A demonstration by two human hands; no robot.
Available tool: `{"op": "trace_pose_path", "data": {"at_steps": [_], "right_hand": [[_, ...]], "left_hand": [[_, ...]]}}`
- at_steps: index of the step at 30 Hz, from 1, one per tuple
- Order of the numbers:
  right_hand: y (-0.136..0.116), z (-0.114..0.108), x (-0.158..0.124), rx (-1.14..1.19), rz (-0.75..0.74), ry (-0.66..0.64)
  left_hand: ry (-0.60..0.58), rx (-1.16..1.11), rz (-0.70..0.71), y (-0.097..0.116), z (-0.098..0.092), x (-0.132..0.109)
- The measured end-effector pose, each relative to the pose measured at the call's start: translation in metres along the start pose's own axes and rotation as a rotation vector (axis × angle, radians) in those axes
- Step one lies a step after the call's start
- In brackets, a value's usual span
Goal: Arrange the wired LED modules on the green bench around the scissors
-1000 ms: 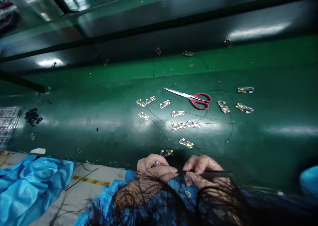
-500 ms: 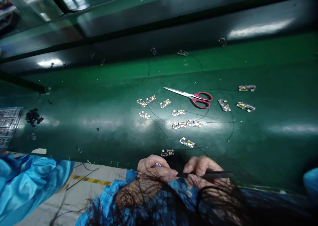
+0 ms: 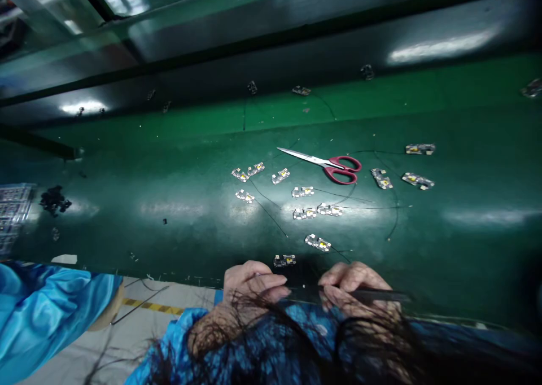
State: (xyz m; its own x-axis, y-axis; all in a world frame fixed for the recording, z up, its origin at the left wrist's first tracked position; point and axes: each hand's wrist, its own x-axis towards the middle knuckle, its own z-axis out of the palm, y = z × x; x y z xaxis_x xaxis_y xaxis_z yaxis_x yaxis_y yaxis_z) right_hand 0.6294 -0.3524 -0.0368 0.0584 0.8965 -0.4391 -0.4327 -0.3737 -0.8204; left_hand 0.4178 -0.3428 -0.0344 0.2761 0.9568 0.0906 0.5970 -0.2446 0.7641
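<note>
Both my hands work at the near edge of the green bench, half hidden behind my dark hair. My left hand has its fingers closed; what it pinches is hidden. My right hand grips a thin dark tool that points left toward the left fingertips. One small circuit board lies just beyond my left fingers. Several more small boards with thin black wires lie in the middle of the bench.
Red-handled scissors lie beyond the boards. More boards sit to the right. A pile of small black parts and a clear tray are at the left. Another person's blue sleeve is at lower left.
My hands have drawn a little apart: the left slid left, the right stayed. The blue sleeve at the left dropped lower. The view shifted slightly.
</note>
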Motion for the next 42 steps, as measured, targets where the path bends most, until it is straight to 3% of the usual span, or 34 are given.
{"op": "trace_pose_path", "data": {"at_steps": [5,13,31,42], "right_hand": [[0.021,-0.007,0.018,-0.407,-0.08,0.148],[0.042,-0.006,0.026,-0.51,-0.097,0.102],[0.046,-0.006,0.025,-0.613,-0.205,0.075],[0.046,-0.005,0.026,-0.648,-0.269,0.05]], "left_hand": [[-0.143,0.323,0.141,-0.01,0.004,0.007],[-0.27,0.457,0.222,-0.024,0.016,0.006],[-0.145,0.631,0.316,-0.019,0.017,0.01],[-0.166,0.661,0.291,-0.024,0.022,0.007]]}}
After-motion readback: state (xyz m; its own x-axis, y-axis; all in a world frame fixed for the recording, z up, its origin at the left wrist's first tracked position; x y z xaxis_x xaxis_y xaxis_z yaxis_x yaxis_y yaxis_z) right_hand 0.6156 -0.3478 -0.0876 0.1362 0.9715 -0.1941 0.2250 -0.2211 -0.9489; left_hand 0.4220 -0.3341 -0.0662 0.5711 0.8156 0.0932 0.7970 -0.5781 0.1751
